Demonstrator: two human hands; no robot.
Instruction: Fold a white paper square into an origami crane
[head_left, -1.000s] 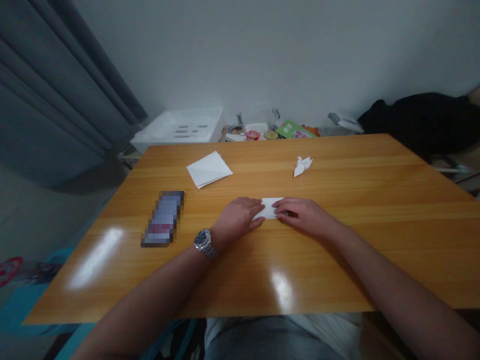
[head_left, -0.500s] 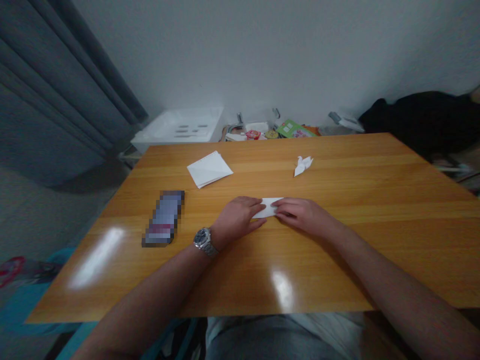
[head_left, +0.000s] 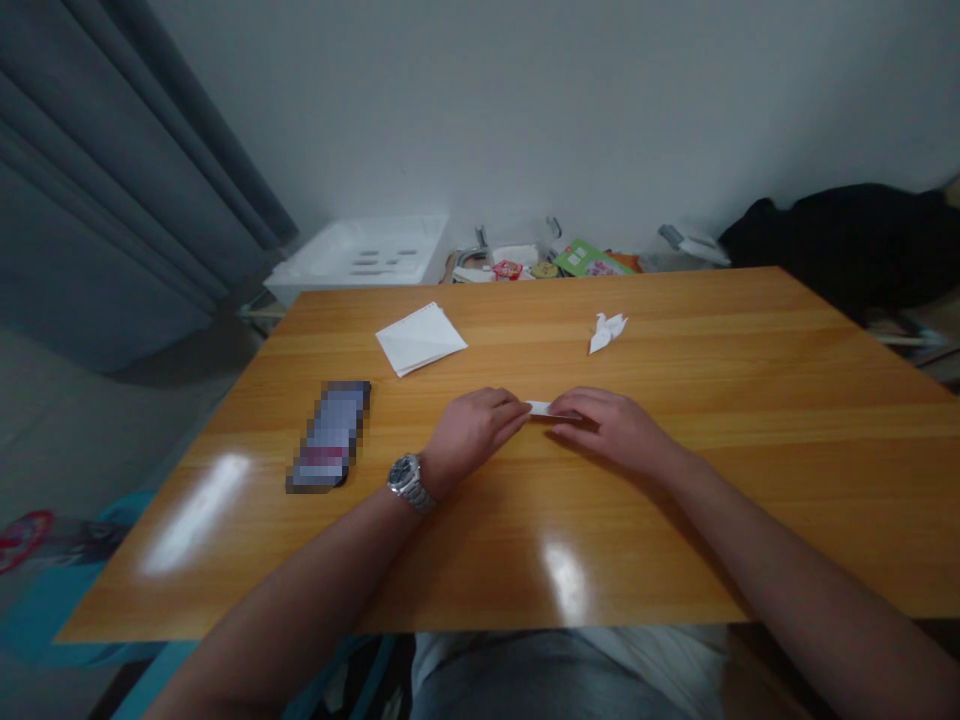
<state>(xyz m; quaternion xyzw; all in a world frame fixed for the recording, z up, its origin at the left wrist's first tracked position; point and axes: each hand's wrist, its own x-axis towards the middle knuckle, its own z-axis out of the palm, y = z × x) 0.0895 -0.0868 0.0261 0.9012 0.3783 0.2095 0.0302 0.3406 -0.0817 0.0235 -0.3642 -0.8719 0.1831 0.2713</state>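
A small folded white paper (head_left: 539,408) lies at the middle of the wooden table (head_left: 675,480). My left hand (head_left: 475,434), with a metal watch on its wrist, pinches the paper's left end. My right hand (head_left: 609,428) pinches its right end. Only a thin strip of the paper shows between the fingertips; the rest is hidden under my fingers.
A stack of white paper squares (head_left: 420,339) lies at the back left. A finished white paper crane (head_left: 606,331) stands at the back middle. A phone (head_left: 330,435) lies to the left. Clutter, a white bin (head_left: 360,255) and dark clothing (head_left: 847,240) lie beyond the far edge.
My fingers have closed in over the paper, so less of it shows than before. The hands stay in the same place.
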